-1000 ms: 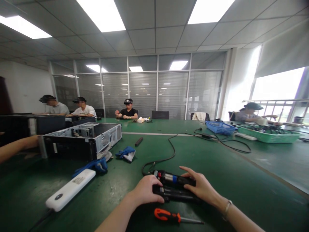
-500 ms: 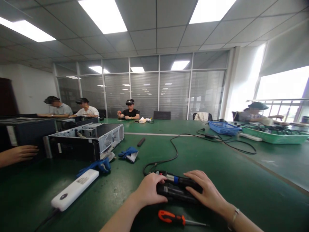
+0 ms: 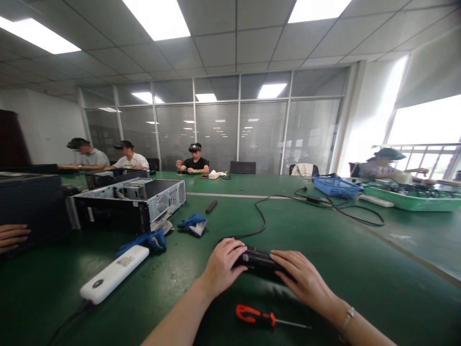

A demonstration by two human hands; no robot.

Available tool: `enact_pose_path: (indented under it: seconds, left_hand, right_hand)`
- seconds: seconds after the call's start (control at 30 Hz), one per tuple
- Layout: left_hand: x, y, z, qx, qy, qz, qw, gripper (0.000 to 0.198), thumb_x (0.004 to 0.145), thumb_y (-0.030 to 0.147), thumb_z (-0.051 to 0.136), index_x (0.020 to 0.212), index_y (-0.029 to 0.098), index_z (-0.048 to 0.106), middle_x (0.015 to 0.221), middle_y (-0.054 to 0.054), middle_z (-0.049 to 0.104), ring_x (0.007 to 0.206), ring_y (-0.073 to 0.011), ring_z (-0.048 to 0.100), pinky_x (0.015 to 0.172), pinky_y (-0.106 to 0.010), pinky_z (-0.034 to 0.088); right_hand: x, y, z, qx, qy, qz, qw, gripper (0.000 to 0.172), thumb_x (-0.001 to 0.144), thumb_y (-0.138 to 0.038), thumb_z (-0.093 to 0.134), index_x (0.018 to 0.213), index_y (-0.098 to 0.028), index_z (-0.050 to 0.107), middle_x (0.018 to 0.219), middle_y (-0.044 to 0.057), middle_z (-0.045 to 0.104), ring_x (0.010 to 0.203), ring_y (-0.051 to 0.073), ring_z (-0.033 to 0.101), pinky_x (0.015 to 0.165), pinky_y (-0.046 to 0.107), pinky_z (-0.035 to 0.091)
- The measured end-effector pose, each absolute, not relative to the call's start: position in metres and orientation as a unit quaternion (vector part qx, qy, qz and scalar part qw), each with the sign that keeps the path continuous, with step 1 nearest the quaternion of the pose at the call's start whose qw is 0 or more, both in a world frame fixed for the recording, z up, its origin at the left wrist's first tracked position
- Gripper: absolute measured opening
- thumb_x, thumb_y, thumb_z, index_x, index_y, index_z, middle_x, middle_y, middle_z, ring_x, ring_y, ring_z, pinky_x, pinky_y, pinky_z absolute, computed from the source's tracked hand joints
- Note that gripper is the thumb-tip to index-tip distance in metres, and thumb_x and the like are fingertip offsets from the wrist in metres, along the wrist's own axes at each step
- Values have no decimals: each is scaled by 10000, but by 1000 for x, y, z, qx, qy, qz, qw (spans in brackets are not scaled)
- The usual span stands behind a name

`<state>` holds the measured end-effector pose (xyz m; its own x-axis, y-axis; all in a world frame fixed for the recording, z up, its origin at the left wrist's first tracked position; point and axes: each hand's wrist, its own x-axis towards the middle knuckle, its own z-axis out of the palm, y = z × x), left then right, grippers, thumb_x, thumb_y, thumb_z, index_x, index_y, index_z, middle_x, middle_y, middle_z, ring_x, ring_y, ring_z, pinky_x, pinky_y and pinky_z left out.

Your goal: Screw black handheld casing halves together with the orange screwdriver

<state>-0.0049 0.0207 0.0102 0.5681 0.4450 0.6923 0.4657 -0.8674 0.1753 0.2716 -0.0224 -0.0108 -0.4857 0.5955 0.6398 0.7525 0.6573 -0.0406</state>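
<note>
Both my hands grip a long black corded device (image 3: 260,260), its kind unclear, just above the green table (image 3: 173,288). My left hand (image 3: 224,263) wraps round its left end, thumb on the near side and fingers over the top. Around the right end, my right hand (image 3: 300,274) has its fingers over the top and its thumb below. The palms hide both ends. A black cord (image 3: 262,226) runs from behind my left hand across the table. Nearer to me lies a screwdriver (image 3: 255,315) with an orange and black handle, its shaft pointing right.
At left lie a white power strip (image 3: 115,274), blue gloves (image 3: 193,223) and an opened computer case (image 3: 144,204). Another person's hand (image 3: 13,238) touches a dark case. A dark bar (image 3: 212,207) lies mid-table. Blue (image 3: 336,187) and green baskets (image 3: 414,198) stand right. Several people sit around.
My hands and the black device have moved away from me and turned. Its silver and blue inner part, visible before, is now hidden. The other person's hand at left has drawn back leftward.
</note>
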Motion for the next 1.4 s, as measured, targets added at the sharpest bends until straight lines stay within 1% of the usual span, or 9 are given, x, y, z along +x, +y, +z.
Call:
enact_pose_path:
  seconds: [0.17, 0.33, 0.5, 0.67, 0.8, 0.97, 1.07, 1.23, 1.4]
  left_hand:
    - [2, 32, -6, -876, -303, -373, -40, 454, 720, 203, 782, 1144, 188, 619, 1156, -84, 630, 1088, -263, 543, 988, -439, 449]
    - [5, 39, -16, -869, -335, -355, -83, 446, 787, 196, 716, 1212, 225, 586, 1245, -71, 596, 1157, -246, 533, 1033, -428, 417]
    - [6, 40, -17, -868, -361, -331, -80, 478, 817, 210, 689, 1272, 230, 545, 1315, -73, 554, 1206, -233, 510, 1062, -405, 388]
    - [6, 43, -16, -861, -387, -324, -68, 463, 817, 253, 690, 1261, 261, 559, 1264, -63, 597, 1163, -252, 539, 1021, -432, 407]
    - [-1, 50, -14, -857, -363, -346, -118, 429, 789, 270, 708, 1206, 259, 606, 1200, -50, 641, 1130, -245, 566, 1015, -417, 414]
    - [-6, 53, -14, -839, -366, -370, -159, 460, 711, 211, 765, 1156, 235, 650, 1198, -58, 648, 1143, -241, 570, 1032, -382, 404]
    - [-6, 53, -13, -838, -364, -372, -161, 472, 716, 217, 764, 1171, 236, 640, 1211, -60, 639, 1149, -233, 564, 1031, -371, 400]
    - [-8, 54, -12, -837, -358, -365, -195, 444, 766, 287, 728, 1196, 246, 626, 1206, -47, 646, 1140, -224, 572, 1026, -356, 402]
    - [-11, 52, -10, -829, -366, -359, -225, 468, 729, 260, 754, 1183, 242, 638, 1205, -48, 654, 1150, -239, 573, 1036, -368, 394]
  right_hand:
    - [270, -19, -8, -429, -853, -94, 282, 369, 945, -270, 466, 1313, -283, 497, 1236, 68, 616, 1064, 226, 587, 923, 427, 465]
    - [269, -17, -14, -455, -842, -44, 287, 343, 938, -307, 482, 1273, -256, 534, 1195, 75, 631, 1042, 222, 588, 915, 392, 480]
    - [267, -13, -16, -467, -836, -31, 288, 344, 938, -308, 481, 1273, -251, 534, 1193, 70, 630, 1045, 215, 584, 926, 380, 482]
    - [268, -10, -22, -473, -829, -48, 294, 351, 936, -324, 476, 1275, -254, 535, 1190, 74, 634, 1033, 218, 601, 915, 384, 495]
    - [266, -11, -23, -458, -836, -59, 298, 339, 945, -320, 462, 1270, -257, 533, 1192, 77, 630, 1033, 224, 599, 907, 405, 497]
    - [260, -10, -23, -457, -833, -57, 306, 337, 938, -305, 475, 1266, -252, 531, 1186, 85, 628, 1038, 231, 597, 910, 417, 500]
    - [259, -8, -25, -464, -831, -51, 302, 338, 941, -300, 470, 1268, -242, 527, 1195, 86, 623, 1048, 231, 594, 921, 415, 497]
    - [261, -6, -26, -475, -826, -40, 301, 342, 945, -316, 462, 1273, -241, 524, 1200, 82, 621, 1053, 229, 593, 920, 412, 493]
    - [262, -7, -26, -471, -825, -36, 312, 330, 939, -341, 473, 1249, -256, 545, 1182, 69, 634, 1043, 224, 600, 906, 399, 496]
